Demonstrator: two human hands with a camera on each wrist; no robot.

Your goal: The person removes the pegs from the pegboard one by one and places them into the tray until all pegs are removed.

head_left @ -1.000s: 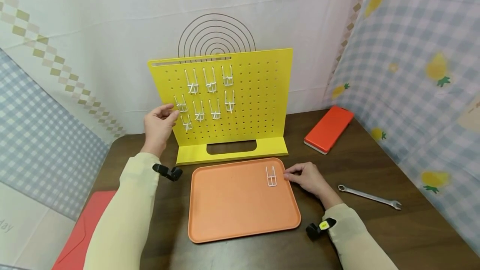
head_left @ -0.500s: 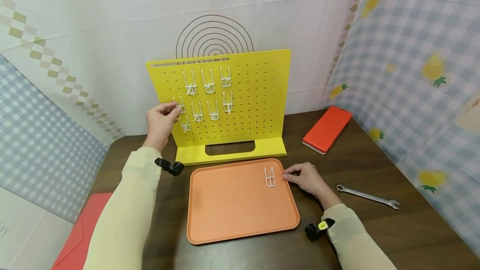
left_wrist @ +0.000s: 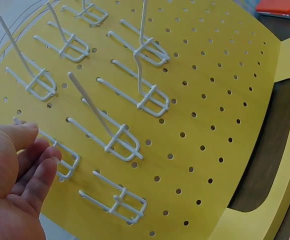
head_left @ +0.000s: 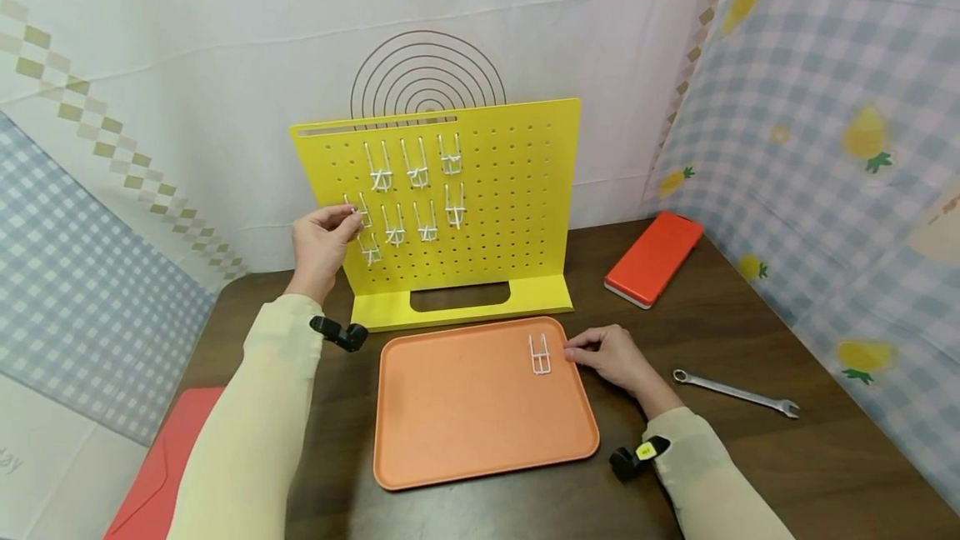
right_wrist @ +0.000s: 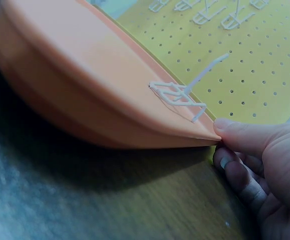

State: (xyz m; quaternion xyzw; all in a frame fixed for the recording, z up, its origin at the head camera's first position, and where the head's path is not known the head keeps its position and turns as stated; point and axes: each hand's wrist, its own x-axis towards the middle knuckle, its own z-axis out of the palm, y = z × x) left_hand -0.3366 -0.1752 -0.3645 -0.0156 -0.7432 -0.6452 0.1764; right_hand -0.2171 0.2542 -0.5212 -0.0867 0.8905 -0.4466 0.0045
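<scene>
A yellow pegboard [head_left: 517, 219] stands upright at the back, with several white wire pegboard hooks on its left half. My left hand [head_left: 318, 244] is at the leftmost hook [left_wrist: 74, 155], pinching its projecting prong between thumb and fingers; the fingers hide that prong in the left wrist view. Before the board lies an orange tray [head_left: 465, 423]. One loose white hook [head_left: 541, 356] rests near its far right corner, prong pointing up in the right wrist view. My right hand [head_left: 618, 359] grips the tray's right rim, thumb on top and fingers underneath.
To the right of the pegboard lies a red box [head_left: 655, 259] with a white lower edge. A combination wrench [head_left: 737, 392] is on the dark wooden table [head_left: 750, 465] beyond my right hand. At the left edge is a red envelope [head_left: 168, 457]. Patterned cloth walls enclose the table.
My left hand has moved slightly right, its fingertips coming from beside the leftmost hook to close on its prong. My right hand stays at the tray rim. The head view has shifted a little.
</scene>
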